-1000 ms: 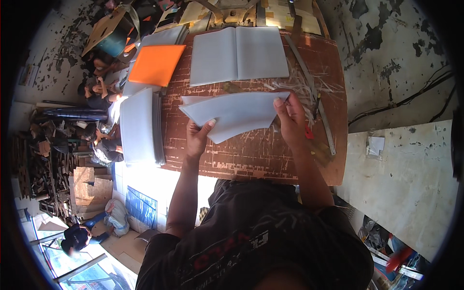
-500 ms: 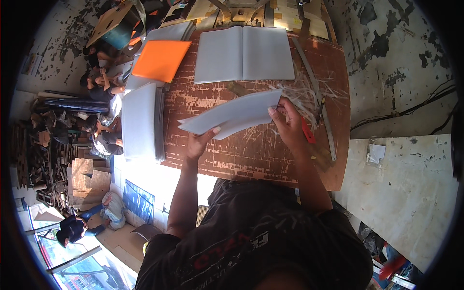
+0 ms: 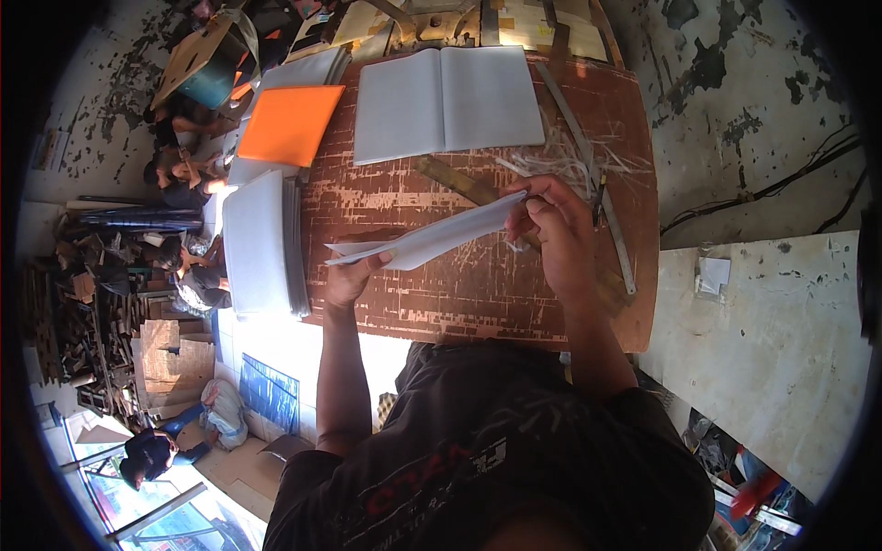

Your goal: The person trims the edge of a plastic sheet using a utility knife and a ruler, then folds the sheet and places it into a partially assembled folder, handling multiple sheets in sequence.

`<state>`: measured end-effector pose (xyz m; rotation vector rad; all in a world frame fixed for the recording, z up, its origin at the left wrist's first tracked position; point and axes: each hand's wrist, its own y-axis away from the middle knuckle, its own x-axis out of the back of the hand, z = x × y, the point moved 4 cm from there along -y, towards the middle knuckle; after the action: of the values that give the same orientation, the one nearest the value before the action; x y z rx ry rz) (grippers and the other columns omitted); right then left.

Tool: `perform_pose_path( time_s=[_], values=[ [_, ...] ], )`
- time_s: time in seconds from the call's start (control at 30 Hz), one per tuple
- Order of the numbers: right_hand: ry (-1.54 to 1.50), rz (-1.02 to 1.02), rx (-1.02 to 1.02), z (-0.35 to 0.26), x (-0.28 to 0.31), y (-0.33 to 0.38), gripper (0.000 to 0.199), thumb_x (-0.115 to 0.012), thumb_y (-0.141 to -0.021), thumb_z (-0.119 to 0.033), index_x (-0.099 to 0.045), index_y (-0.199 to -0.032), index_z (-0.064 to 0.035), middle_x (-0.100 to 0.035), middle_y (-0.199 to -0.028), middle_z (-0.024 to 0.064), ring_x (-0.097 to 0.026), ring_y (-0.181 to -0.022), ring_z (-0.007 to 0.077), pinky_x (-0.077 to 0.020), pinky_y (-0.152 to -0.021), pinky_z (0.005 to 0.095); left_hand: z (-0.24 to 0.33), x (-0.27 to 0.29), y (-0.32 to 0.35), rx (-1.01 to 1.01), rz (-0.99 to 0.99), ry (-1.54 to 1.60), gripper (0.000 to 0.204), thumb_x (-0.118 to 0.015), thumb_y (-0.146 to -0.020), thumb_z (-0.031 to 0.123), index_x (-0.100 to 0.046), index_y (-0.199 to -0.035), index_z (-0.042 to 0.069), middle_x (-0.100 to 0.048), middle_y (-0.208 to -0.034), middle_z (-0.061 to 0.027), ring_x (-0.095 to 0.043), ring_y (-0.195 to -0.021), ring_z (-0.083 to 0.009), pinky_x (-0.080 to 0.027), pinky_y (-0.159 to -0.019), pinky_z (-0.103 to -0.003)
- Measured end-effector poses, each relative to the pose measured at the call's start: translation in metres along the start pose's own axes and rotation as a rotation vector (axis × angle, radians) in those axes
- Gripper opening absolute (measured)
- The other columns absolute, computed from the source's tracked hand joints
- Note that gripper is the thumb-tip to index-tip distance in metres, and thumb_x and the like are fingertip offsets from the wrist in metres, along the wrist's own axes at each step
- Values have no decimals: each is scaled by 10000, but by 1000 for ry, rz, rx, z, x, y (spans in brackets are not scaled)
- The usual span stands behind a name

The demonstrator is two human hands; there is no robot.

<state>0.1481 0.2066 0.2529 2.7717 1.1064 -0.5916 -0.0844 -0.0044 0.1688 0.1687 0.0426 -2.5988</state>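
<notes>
A thin sheaf of whitish sheets [image 3: 441, 234] is held tilted above the brown worktable, seen almost edge-on. At its left end, my left hand [image 3: 352, 278] grips it with the thumb on top, and two layers part slightly there. My right hand [image 3: 562, 241] pinches the opposite end between bent fingers and thumb. Beyond the sheaf lies a spread pair of grey-white sheets [image 3: 400, 110] with a fold or seam down the middle. A stack of similar sheets [image 3: 257, 243] rests at the table's left edge, and an orange sheet [image 3: 289, 126] lies behind it.
Thin cut strips [image 3: 620, 165] are strewn at the table's right, beside a long metal ruler [image 3: 567, 115], another ruler [image 3: 625, 253] and a dark slim tool [image 3: 599, 199]. A yellowish bar [image 3: 450, 178] lies mid-table. A peeling wall stands right; people sit on the floor left.
The sheaf has tipped from showing its broad face to nearly edge-on. My right hand has turned and curled its fingers at the end. The whole view has shifted slightly.
</notes>
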Motion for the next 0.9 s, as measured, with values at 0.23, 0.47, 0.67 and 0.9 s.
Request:
perform_pose_path(
  time_s=[0.23, 0.47, 0.67, 0.9],
  values=[
    [6, 13, -11, -1, -1, 1, 189, -498, -985, -74, -638, -1057, 30, -644, -868, 92, -637, -770, 145, -558, -723, 309, 17, -16, -4, -26, -181, 81, 287, -792, -862, 119, -753, -1105, -28, -716, -1152, -266, -705, -1093, -354, -588, -945, -433],
    [9, 23, -59, 4, -1, 3, 165, -498, -975, -61, -632, -1020, 23, -637, -858, 88, -642, -765, 147, -563, -721, 309, 20, -23, -6, -158, -303, 161, 277, -775, -856, 117, -761, -1109, 3, -692, -1215, -270, -675, -1143, -422, -576, -984, -495],
    [32, 43, -82, 0, -2, 6, 150, -479, -959, -36, -614, -986, 24, -634, -890, 95, -646, -766, 141, -583, -699, 311, 10, -17, -7, -135, -327, 136, 314, -799, -842, 195, -768, -1092, 7, -694, -1214, -266, -661, -1171, -425, -552, -1015, -517],
    [75, 36, -29, -7, 2, 9, 133, -434, -938, -4, -567, -936, 3, -620, -946, 93, -647, -773, 147, -582, -692, 307, 26, -30, -10, -212, -413, 124, 379, -811, -798, 241, -773, -1100, 15, -707, -1203, -248, -664, -1171, -415, -541, -1017, -520]
  ],
)
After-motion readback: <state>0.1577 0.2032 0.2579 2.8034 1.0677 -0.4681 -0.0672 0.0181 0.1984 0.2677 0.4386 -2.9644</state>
